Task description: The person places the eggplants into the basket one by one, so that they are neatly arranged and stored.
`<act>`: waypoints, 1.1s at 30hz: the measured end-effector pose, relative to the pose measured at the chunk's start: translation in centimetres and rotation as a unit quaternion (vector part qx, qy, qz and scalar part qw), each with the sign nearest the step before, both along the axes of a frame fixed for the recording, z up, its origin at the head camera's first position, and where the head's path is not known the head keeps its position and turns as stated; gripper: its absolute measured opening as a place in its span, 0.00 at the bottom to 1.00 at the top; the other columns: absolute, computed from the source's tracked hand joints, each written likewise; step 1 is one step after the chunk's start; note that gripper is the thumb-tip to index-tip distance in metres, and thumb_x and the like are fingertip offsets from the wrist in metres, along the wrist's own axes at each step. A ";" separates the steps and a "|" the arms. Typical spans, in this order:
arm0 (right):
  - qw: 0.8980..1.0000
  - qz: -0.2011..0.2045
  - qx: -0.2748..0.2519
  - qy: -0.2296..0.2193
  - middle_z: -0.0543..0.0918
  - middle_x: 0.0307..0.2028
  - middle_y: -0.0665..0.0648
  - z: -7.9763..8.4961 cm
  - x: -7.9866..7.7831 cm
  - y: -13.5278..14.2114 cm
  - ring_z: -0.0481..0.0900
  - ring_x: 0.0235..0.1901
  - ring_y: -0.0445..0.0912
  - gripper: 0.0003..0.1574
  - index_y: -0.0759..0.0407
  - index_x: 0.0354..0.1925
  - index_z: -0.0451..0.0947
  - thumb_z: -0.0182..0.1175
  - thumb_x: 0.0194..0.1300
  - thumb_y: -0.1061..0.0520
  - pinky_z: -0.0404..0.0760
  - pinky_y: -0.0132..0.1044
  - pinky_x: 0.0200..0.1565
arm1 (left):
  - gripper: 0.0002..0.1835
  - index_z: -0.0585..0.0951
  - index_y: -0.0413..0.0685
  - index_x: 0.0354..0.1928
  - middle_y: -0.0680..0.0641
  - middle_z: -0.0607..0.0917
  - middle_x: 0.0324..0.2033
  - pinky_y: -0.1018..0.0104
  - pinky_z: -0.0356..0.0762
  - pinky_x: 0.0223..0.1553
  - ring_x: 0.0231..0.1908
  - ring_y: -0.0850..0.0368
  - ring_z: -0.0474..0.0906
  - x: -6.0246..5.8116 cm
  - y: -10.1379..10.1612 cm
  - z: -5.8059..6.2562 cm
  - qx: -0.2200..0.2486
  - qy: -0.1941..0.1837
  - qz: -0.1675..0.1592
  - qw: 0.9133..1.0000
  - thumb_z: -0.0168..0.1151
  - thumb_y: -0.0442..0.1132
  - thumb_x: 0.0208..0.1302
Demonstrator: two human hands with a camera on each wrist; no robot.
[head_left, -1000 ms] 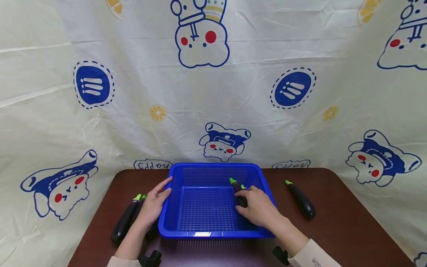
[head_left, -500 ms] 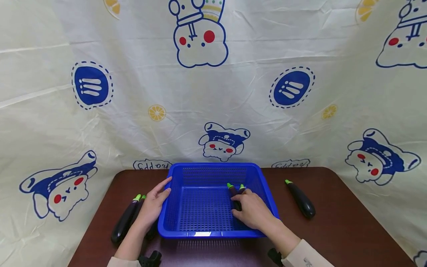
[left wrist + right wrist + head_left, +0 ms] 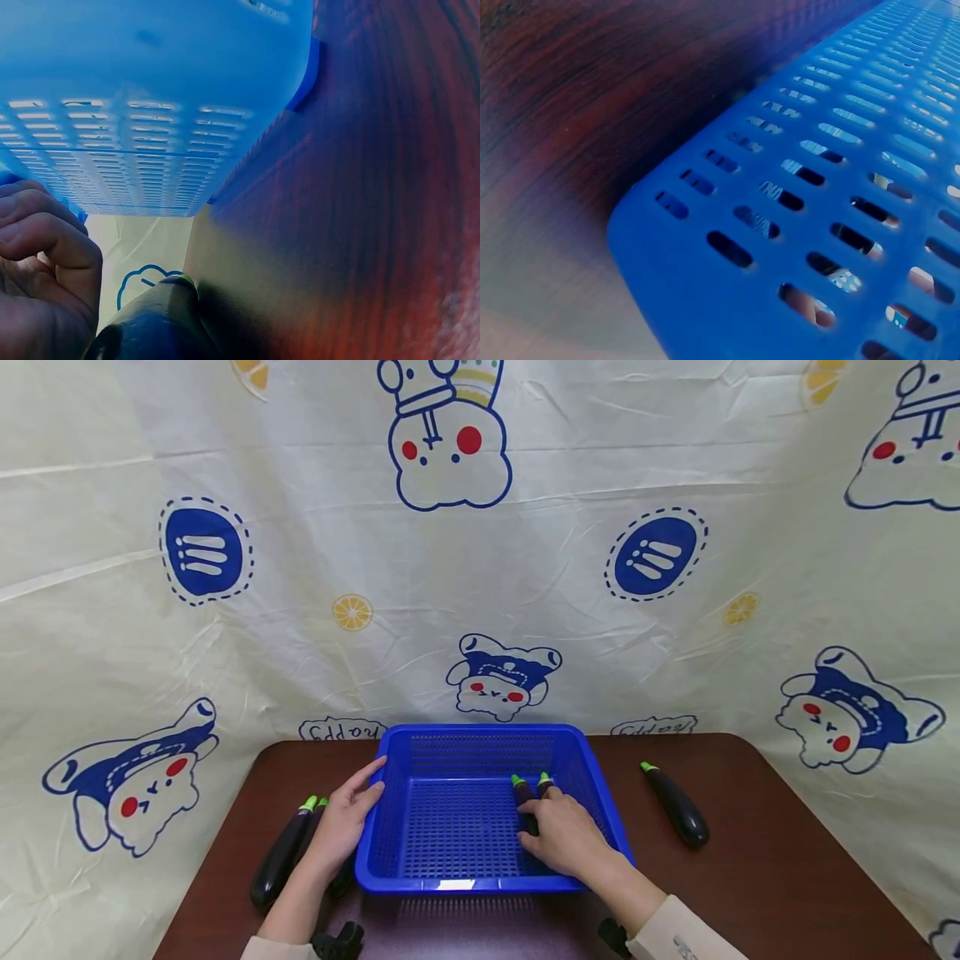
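Note:
A blue plastic basket (image 3: 480, 886) with slotted walls stands on the table. My left hand (image 3: 343, 827) grips its left rim; in the left wrist view the fingers (image 3: 52, 240) curl by the basket wall (image 3: 150, 67). Inside the basket, at its right side, my right hand (image 3: 566, 837) holds an eggplant (image 3: 522, 795) between thumb and fingers, its green stem pointing away. Just right of it lies a second eggplant (image 3: 545, 782), mostly hidden under that hand. The basket's outer wall (image 3: 705, 292) fills much of the right wrist view and hides the grasp there.
Left of the basket lie several eggplants (image 3: 279, 862), partly behind my left forearm. One more eggplant (image 3: 678, 810) lies alone to the right. The dark brown table (image 3: 780, 860) ends at a patterned cloth (image 3: 315, 527) hanging behind it.
My right hand has moved slightly left and down in the basket, with the held eggplant shifting left. More of the second eggplant's stem shows. The left hand stays on the rim.

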State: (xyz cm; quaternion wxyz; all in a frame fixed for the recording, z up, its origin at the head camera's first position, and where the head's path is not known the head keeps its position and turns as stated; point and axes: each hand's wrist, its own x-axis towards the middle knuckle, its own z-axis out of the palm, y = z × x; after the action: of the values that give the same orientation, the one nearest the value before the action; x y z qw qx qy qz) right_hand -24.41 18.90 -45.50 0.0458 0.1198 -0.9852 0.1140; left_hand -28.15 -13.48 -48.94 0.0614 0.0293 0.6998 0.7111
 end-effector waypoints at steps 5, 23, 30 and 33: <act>1.000 -0.003 0.004 -0.003 0.85 0.45 0.62 -0.2 0.0 0.0 0.83 0.44 0.57 0.22 0.57 0.49 0.89 0.76 0.59 0.49 0.82 0.56 0.49 | 0.24 0.70 0.60 0.76 0.30 0.83 0.59 0.53 0.89 0.42 0.49 0.37 0.88 0.1 0.0 0.0 0.001 -0.002 0.001 1.000 0.50 0.43 0.82; 1.000 -0.015 0.022 -0.016 0.83 0.50 0.67 -0.2 0.0 -0.5 0.81 0.48 0.60 0.24 0.58 0.50 0.88 0.77 0.59 0.47 0.80 0.59 0.54 | 0.24 0.70 0.61 0.75 0.31 0.83 0.61 0.54 0.89 0.43 0.51 0.38 0.88 0.0 -0.1 -0.1 -0.004 0.000 0.002 1.000 0.51 0.44 0.82; 0.999 -0.021 0.038 -0.020 0.82 0.51 0.67 -0.6 -0.2 -0.5 0.80 0.46 0.59 0.26 0.56 0.51 0.88 0.77 0.58 0.45 0.80 0.58 0.51 | 0.24 0.70 0.61 0.75 0.30 0.83 0.60 0.54 0.89 0.42 0.50 0.37 0.88 0.0 -0.1 0.0 -0.001 -0.002 0.001 1.000 0.51 0.43 0.82; 0.999 -0.021 0.040 -0.019 0.82 0.51 0.67 -0.6 -0.3 -0.5 0.80 0.45 0.59 0.27 0.56 0.51 0.88 0.77 0.57 0.44 0.80 0.58 0.50 | 0.24 0.70 0.61 0.75 0.30 0.83 0.60 0.54 0.89 0.42 0.50 0.37 0.88 0.0 -0.1 0.0 -0.002 -0.002 0.001 1.000 0.51 0.43 0.82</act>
State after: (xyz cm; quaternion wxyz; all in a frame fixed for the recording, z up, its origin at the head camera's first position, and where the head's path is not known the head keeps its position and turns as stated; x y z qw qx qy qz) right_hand -24.73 18.40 -46.14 0.0242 0.0988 -0.9919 0.0757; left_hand -28.17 -13.57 -48.96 0.0625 0.0272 0.7009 0.7100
